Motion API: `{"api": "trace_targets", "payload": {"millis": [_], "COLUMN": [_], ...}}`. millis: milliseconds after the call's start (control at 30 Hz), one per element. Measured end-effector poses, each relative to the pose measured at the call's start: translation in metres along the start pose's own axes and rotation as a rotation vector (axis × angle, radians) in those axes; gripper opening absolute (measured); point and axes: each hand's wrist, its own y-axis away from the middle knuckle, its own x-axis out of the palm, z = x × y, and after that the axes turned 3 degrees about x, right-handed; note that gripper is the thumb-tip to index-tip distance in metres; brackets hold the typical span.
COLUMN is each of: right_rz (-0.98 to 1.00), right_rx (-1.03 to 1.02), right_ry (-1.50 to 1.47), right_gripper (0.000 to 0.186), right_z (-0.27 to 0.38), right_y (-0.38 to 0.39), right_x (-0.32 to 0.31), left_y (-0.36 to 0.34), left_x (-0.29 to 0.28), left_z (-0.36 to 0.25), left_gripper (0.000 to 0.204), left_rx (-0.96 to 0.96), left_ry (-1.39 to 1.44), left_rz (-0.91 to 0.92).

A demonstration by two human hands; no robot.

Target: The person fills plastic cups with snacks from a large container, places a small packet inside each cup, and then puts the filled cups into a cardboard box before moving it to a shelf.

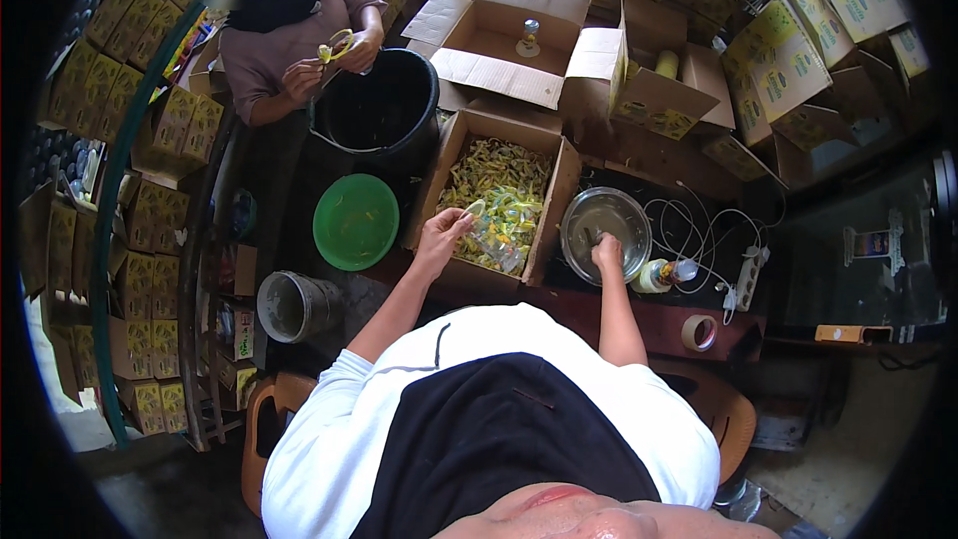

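The left hand (445, 237) pinched a pale curved strip (476, 209); over a round shiny bowl (578, 232), the right hand's (607, 254) fingers I couldn't make out.

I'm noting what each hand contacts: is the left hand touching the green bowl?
Apart. The head view shows the box wall lying between the left hand and the green bowl.

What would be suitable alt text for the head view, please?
A person's left hand holds a small pale strip over a cardboard box of yellow-green strips, while the right hand dips into a round bowl. At upper left, a co-worker holds a yellow loop beside a black bucket.
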Motion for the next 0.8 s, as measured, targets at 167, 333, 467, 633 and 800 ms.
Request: {"api": "trace_targets", "payload": {"millis": [167,333,467,633,800], "right_rz": [0.006,-0.201,-0.154,-0.226,-0.292], "right_rx": [-0.034,-0.345,-0.503,-0.644,-0.736], "right_ry": [0.014,-0.353,-0.626,-0.661,-0.653], "right_gripper": [0.018,0.015,0.015,0.015,0.017], "right_z": [0.013,0.040,0.095,0.134,0.146], "right_y": [0.018,0.035,0.077,0.116,0.136], "right_x": [-0.038,-0.053,-0.068,-0.070,-0.065], "left_y": [0.003,0.001,0.001,0.001,0.004], "left_x": [0.006,0.019,0.030,0.048,0.055], "left_z": [-0.003,-0.018,-0.020,-0.024,-0.029], "left_gripper": [0.017,0.014,0.015,0.013,0.010], "left_rx": [-0.008,0.247,0.447,0.479,0.515], "left_ry": [0.041,-0.530,-0.710,-0.760,-0.903], "left_rz": [-0.022,-0.014,0.001,-0.008,-0.007]}}
